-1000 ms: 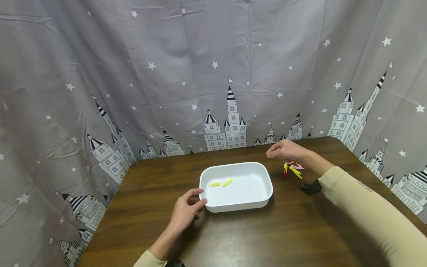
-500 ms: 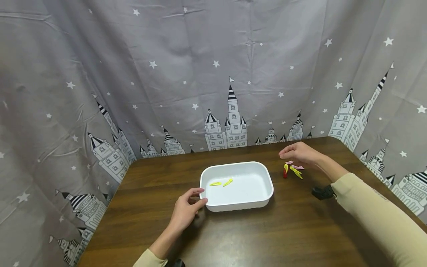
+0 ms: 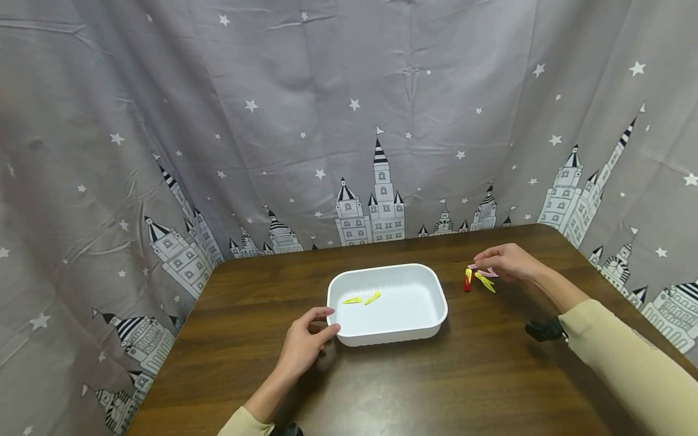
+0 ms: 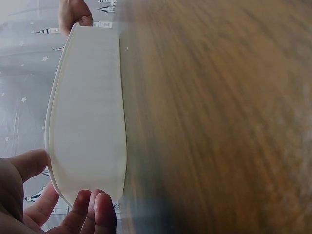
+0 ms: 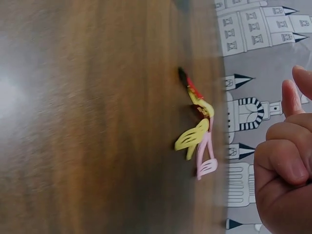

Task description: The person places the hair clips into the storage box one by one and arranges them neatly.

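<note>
A white rectangular tray (image 3: 392, 306) stands on the table, with two yellow snap hair clips (image 3: 372, 298) lying inside at its left end. My left hand (image 3: 302, 344) holds the tray's front left corner; in the left wrist view the thumb (image 4: 31, 165) is at the rim and several fingertips lie against the outer wall. Right of the tray is a small pile of snap hair clips: yellow (image 3: 484, 282), pink (image 5: 208, 165) and red (image 5: 194, 88). Close above the pile hovers my right hand (image 3: 509, 261), empty, its fingers loosely bent.
The brown wooden table (image 3: 245, 315) ends at the back against a grey curtain (image 3: 262, 151) printed with castles and stars. A black strap device (image 3: 545, 330) sits at my right wrist.
My right hand has moved right and lower, from beside the tray to just over the clip pile. The left hand and the tray have stayed in place.
</note>
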Tool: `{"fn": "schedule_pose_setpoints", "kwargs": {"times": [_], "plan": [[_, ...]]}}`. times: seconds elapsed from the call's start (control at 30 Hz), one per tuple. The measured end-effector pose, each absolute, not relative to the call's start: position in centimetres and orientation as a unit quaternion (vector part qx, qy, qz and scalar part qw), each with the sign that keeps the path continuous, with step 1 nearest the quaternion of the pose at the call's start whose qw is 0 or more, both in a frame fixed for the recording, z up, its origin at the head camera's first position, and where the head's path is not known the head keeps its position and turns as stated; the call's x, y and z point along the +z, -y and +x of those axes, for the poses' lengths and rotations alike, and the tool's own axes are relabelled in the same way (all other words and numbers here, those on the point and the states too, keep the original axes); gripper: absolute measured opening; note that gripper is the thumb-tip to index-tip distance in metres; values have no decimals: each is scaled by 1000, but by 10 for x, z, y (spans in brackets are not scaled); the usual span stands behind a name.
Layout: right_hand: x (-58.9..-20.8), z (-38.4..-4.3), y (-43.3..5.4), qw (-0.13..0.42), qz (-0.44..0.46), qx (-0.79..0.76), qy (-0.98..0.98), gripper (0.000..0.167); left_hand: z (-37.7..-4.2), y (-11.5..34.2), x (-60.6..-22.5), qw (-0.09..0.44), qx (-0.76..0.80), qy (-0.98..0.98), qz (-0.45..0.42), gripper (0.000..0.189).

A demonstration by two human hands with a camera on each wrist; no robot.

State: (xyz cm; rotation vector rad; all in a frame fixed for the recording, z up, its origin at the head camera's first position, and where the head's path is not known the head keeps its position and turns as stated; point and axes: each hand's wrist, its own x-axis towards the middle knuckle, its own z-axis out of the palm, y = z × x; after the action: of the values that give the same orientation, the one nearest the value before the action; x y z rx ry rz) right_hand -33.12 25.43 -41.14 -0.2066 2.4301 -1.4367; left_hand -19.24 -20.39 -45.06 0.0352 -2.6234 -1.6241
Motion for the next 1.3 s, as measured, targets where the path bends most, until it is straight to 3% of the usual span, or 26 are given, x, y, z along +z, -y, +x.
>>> {"fn": "schedule_pose_setpoints", "kwargs": {"times": [0.87, 1.3], "plan": [[-453, -308, -280, 83, -5, -563, -822, 52, -193, 203, -450, 32, -533, 846, 8, 31], [-467, -305, -283, 88, 15, -594, -799, 53, -192, 204, -450, 30, -534, 845, 9, 32]]}}
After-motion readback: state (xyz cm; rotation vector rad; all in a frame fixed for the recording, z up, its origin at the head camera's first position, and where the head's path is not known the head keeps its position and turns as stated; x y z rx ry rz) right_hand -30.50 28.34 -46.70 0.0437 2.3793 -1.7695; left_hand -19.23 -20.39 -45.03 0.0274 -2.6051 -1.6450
